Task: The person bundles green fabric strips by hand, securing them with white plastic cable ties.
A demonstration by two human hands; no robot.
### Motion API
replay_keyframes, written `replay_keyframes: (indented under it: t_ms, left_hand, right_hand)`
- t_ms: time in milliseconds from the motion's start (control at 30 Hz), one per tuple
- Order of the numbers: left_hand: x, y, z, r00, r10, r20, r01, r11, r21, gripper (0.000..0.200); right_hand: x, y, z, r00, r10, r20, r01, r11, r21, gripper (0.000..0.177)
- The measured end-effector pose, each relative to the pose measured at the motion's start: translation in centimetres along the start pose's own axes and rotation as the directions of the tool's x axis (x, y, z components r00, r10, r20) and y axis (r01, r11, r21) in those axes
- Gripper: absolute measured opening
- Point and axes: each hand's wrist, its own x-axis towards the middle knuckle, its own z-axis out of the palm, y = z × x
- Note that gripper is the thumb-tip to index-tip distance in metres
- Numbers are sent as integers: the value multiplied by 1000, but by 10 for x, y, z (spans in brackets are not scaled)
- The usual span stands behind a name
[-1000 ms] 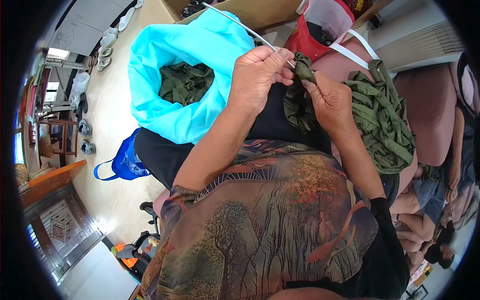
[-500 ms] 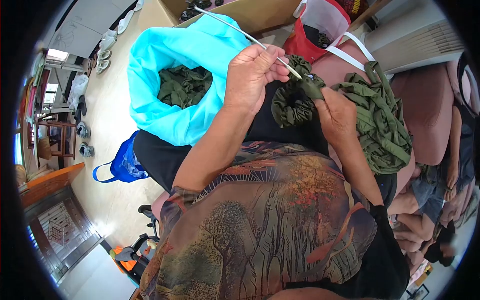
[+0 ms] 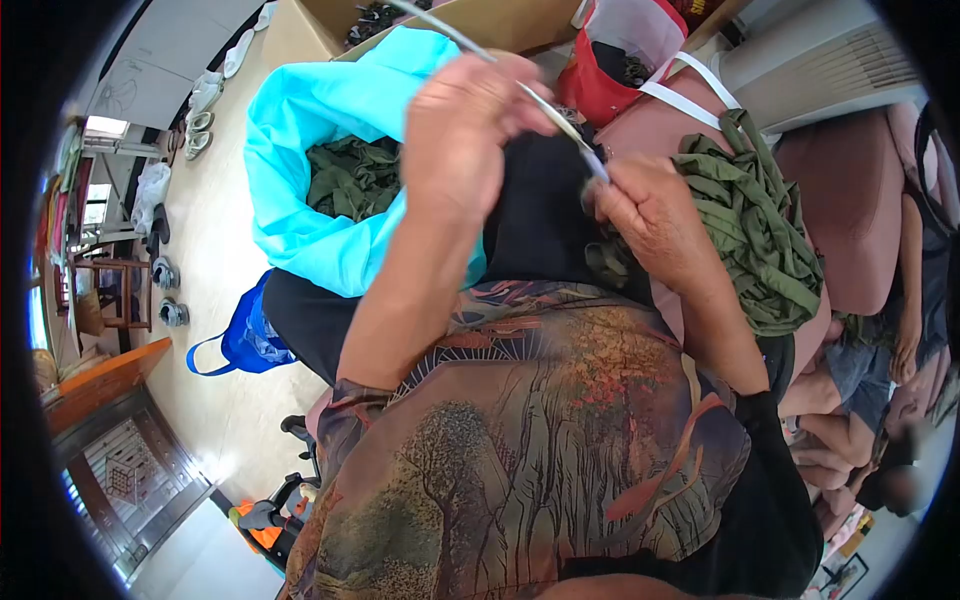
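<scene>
My left hand (image 3: 462, 130) grips a long thin metal rod (image 3: 545, 103) that slants from the top of the view down to my right hand. My right hand (image 3: 650, 215) pinches the rod's lower tip together with a gathered olive-green fabric piece (image 3: 607, 262), which hangs mostly hidden under that hand over my lap. A pile of olive-green fabric strips (image 3: 760, 220) lies right beside my right hand on the pink seat (image 3: 850, 200).
A turquoise bag (image 3: 320, 160) holding more green fabric stands by my left knee. A red-and-white bag (image 3: 630, 50) and a cardboard box (image 3: 480, 20) are beyond it. A blue bag (image 3: 245, 335) sits on the floor. Another person's legs (image 3: 840, 410) are at right.
My left hand has lifted and moved left, drawing the rod along. The green ruffled piece, earlier bunched between my hands, has slipped down under my right hand.
</scene>
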Motion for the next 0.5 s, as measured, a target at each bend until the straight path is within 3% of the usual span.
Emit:
replay_keyframes:
  t_ms: [33,133,233,267,400,500]
  left_hand:
    - [7,4,-7,1000,-24,-4,24,999,38,22]
    - [18,7,-17,995,-97,11,96,994,52,21]
    - [14,-5,0,970,-241,28,239,969,53,20]
    - [15,-7,3,959,-282,14,277,951,140,21]
    - [18,-1,15,960,-267,89,216,902,374,26]
    - [12,-5,25,994,-100,32,76,895,440,25]
  right_hand:
    - [-4,3,-2,996,45,78,-43,999,-23,16]
    - [-20,18,11,982,130,135,-167,934,316,16]
    - [-12,1,12,973,229,-20,-192,857,478,20]
    - [4,-5,3,975,221,15,-195,828,526,21]
    - [20,3,6,953,255,164,-299,710,637,17]
    - [22,8,4,933,355,56,-268,585,766,18]
